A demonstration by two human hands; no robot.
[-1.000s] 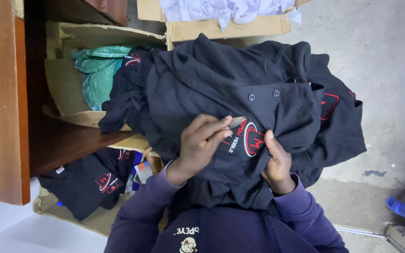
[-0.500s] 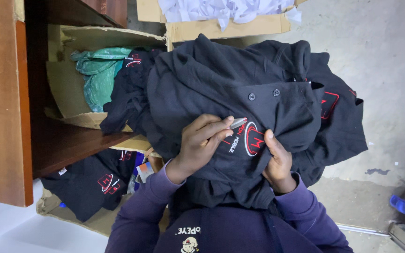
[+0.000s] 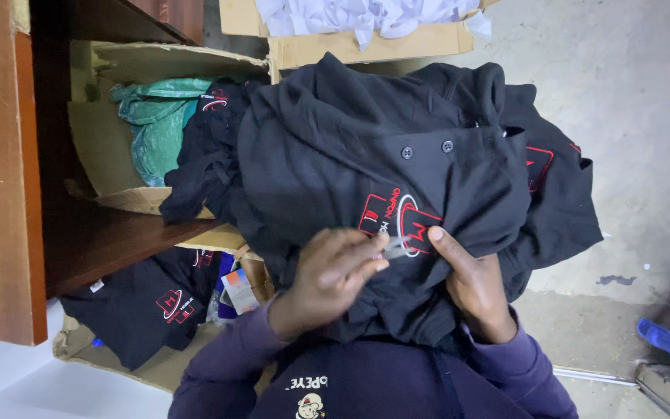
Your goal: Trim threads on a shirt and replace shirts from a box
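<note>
Centre frame: left hand point(image 3: 331, 271) pinching small clear tool point(image 3: 394, 247) at red logo point(image 3: 397, 221); right hand point(image 3: 471, 283) gripping black shirt point(image 3: 366, 155); keep fabric taut

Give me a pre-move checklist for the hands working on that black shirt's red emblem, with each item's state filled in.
1. Left hand has the small metal tool pinched in its fingers: ok.
2. Tool tip rests on the red emblem: ok.
3. Right hand pins the black shirt beside the emblem: ok.
4. Fabric lies flat around the emblem: not ok, it is bunched.
5. What kind of tool it is: cannot tell.
</note>
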